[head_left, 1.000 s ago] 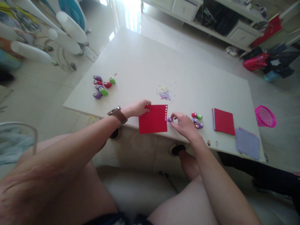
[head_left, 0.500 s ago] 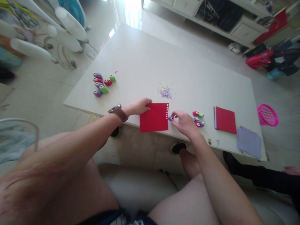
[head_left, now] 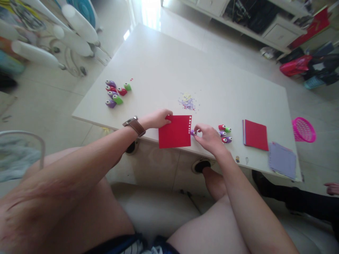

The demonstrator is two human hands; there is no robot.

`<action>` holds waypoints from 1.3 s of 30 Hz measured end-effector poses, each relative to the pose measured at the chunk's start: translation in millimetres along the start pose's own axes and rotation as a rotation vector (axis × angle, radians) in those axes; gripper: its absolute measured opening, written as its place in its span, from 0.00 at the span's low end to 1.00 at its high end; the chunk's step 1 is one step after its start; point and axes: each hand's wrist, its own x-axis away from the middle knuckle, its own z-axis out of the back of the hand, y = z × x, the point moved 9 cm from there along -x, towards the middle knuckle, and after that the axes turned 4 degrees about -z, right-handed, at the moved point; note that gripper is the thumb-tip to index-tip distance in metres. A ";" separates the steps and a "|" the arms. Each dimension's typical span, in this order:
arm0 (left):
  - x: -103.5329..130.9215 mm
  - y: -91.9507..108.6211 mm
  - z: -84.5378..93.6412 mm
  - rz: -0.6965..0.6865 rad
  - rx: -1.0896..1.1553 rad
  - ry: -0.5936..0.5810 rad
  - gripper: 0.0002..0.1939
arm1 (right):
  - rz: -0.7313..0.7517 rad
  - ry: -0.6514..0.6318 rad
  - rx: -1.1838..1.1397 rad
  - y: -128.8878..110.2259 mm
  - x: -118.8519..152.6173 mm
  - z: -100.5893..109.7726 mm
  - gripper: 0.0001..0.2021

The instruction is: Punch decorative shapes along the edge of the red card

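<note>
- Little has moved over the last second: both hands and the red sheet keep their places on the table, the view has drifted slightly, and another person's hand now shows more fully at the right edge.
- Right hand: thumb and fingers are clamped on a small purple punch, its round white-and-black top facing up.
- Left hand, with a watch at the wrist: it pinches the far-left corner of the red sheet, thumb on top.
- Key relation: the punch sits at the sheet's right edge, between paper and right hand, which is much the nearer. The row of cut-outs runs down that edge from the far corner, and the punch stands at its near end; uncut edge continues toward the body. The punch's long axis is too small to judge, as is how deep the paper sits in it.
- Just beyond the sheet lies loose confetti.
- Right of the right hand stand more punches, then a red stack and lilac sheets.
- Well to the left, a second cluster of punches sits on the white table.
</note>
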 end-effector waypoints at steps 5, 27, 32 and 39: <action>-0.4 1.9 -0.2 -0.005 -0.007 -0.002 0.13 | 0.013 -0.016 -0.042 -0.5 -0.2 -2.5 0.06; -1.0 -1.1 -5.0 0.028 -0.099 -0.001 0.19 | 0.060 -0.098 -0.033 -9.6 1.4 -11.3 0.07; -1.6 -1.5 -5.0 0.023 -0.086 0.000 0.19 | 0.068 -0.102 -0.040 -8.4 1.2 -12.5 0.06; -2.2 -3.9 -4.6 0.033 -0.102 -0.008 0.19 | 0.078 -0.091 -0.034 -8.5 1.6 -12.0 0.06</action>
